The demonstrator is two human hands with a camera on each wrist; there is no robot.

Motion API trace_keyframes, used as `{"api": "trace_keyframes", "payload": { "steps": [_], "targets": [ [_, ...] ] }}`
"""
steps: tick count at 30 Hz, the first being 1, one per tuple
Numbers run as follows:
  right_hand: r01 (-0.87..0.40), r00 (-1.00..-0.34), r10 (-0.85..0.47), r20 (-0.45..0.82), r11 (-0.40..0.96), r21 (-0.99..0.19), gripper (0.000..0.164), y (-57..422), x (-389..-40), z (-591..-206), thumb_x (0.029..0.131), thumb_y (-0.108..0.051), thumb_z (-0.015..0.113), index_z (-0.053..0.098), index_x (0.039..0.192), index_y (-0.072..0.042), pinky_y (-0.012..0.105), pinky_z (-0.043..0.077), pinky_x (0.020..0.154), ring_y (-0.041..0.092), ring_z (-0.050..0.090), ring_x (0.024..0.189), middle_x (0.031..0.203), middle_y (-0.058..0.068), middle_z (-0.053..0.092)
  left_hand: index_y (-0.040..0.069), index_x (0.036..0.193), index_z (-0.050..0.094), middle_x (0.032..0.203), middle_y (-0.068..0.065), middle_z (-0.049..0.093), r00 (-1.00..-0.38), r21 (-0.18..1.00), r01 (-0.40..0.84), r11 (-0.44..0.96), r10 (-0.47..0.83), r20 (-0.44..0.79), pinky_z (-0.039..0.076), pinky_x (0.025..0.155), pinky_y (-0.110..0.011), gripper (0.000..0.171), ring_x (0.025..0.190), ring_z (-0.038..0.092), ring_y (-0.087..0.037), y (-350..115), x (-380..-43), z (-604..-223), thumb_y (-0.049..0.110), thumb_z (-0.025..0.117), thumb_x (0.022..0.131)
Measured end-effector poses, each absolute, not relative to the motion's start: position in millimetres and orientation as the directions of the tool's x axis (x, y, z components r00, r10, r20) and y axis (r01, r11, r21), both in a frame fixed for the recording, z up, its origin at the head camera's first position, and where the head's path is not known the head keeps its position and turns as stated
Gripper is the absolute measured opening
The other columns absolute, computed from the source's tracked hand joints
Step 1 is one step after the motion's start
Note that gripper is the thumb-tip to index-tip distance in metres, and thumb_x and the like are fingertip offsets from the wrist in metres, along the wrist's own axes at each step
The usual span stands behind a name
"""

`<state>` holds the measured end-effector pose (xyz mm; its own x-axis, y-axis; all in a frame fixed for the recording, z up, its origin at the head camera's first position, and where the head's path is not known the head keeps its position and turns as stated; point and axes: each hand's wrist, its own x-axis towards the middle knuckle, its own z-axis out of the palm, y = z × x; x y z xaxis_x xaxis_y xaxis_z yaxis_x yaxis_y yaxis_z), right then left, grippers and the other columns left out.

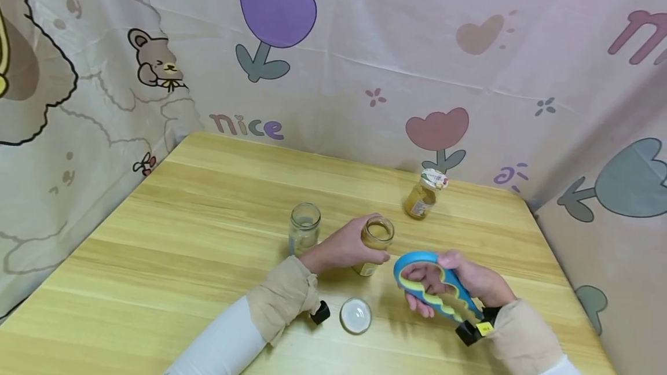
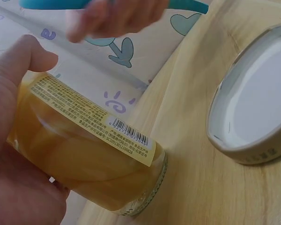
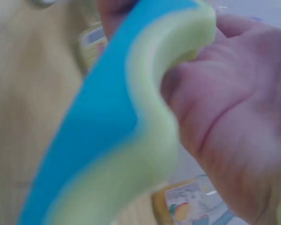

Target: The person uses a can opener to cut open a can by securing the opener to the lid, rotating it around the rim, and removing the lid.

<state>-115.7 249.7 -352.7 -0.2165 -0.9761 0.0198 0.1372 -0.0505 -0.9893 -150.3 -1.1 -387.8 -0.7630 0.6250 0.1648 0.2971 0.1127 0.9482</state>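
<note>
My left hand (image 1: 351, 245) grips a glass jar (image 1: 377, 229) of yellow-orange contents, its mouth uncovered. A yellow printed label (image 2: 91, 119) with a barcode shows on the jar in the left wrist view. In my right hand (image 1: 476, 276) is a blue and light-green jar opener (image 1: 417, 256) with a scalloped inner edge, held just right of the jar. The thumb lies on its upper side, and fingers show through its opening. A round lid (image 1: 356, 316) lies on the table in front of the jar, its white inside facing up.
Left of the held jar stands an uncovered clear glass jar (image 1: 304, 227). Farther back on the right is a lidded jar (image 1: 422, 197) with yellow contents. The wooden table (image 1: 172, 236) meets printed cloth (image 1: 339, 85) at the back and sides.
</note>
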Motion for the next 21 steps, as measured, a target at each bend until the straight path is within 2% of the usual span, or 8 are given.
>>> {"api": "trace_keyframes", "payload": {
  "steps": [3,6,10,14,18,21],
  "targets": [
    [0.037,-0.248,-0.951,0.182,-0.197,-0.980,0.072,253.2,-118.7,-351.4,0.101,-0.043,0.010,0.034,0.128,0.019,0.051,0.048,0.071,0.041,0.050,0.076,0.103,0.039,0.051,0.023,0.116,0.054,0.103,0.001,0.062,-0.765,0.950,0.293,0.106,0.622,0.166,0.051,0.084,-0.030,0.044,0.093,0.060,-0.013,-1.6,-150.1,-387.5,0.021,0.075,0.078],
    [-0.039,-0.261,-0.917,0.300,-0.301,-0.953,0.072,252.4,-120.5,-348.7,0.103,-0.044,0.008,0.033,0.137,0.014,0.054,0.045,0.068,0.040,0.052,0.081,0.113,0.032,0.055,0.018,0.117,0.055,0.102,0.000,0.062,-0.764,0.951,0.296,0.093,0.621,0.177,0.051,0.084,-0.030,0.044,0.091,0.060,-0.013,-0.6,-150.1,-387.5,0.019,0.075,0.078],
    [-0.127,-0.250,-0.863,0.439,-0.420,-0.899,0.075,250.8,-124.7,-344.9,0.103,-0.049,0.005,0.027,0.144,0.010,0.053,0.043,0.062,0.039,0.055,0.092,0.121,0.031,0.053,0.017,0.116,0.055,0.102,-0.003,0.062,-0.770,0.955,0.282,0.096,0.617,0.166,0.050,0.083,-0.031,0.044,0.091,0.060,-0.014,1.4,-150.8,-388.5,0.020,0.076,0.077],
    [-0.222,-0.260,-0.767,0.587,-0.544,-0.809,0.082,249.7,-130.6,-337.7,0.101,-0.056,0.005,0.031,0.144,0.008,0.050,0.042,0.055,0.038,0.056,0.098,0.126,0.033,0.050,0.020,0.116,0.055,0.103,-0.002,0.062,-0.776,0.957,0.269,0.112,0.613,0.147,0.050,0.085,-0.032,0.044,0.092,0.060,-0.015,1.1,-151.0,-387.9,0.022,0.076,0.077],
    [-0.232,-0.311,-0.684,0.659,-0.618,-0.751,0.082,251.0,-130.5,-329.0,0.100,-0.057,0.009,0.036,0.142,0.008,0.048,0.042,0.054,0.040,0.056,0.097,0.129,0.035,0.047,0.019,0.118,0.055,0.105,0.001,0.061,-0.778,0.954,0.273,0.122,0.611,0.145,0.048,0.087,-0.033,0.046,0.095,0.059,-0.015,-0.3,-151.6,-387.1,0.023,0.076,0.077],
    [-0.202,-0.345,-0.660,0.667,-0.641,-0.740,0.076,252.3,-128.5,-323.2,0.099,-0.050,0.014,0.039,0.139,0.010,0.049,0.041,0.053,0.041,0.056,0.094,0.130,0.035,0.046,0.019,0.119,0.055,0.107,0.001,0.061,-0.787,0.955,0.267,0.132,0.601,0.138,0.048,0.088,-0.034,0.048,0.097,0.059,-0.015,-1.9,-152.2,-387.4,0.023,0.076,0.076]
  ]
}}
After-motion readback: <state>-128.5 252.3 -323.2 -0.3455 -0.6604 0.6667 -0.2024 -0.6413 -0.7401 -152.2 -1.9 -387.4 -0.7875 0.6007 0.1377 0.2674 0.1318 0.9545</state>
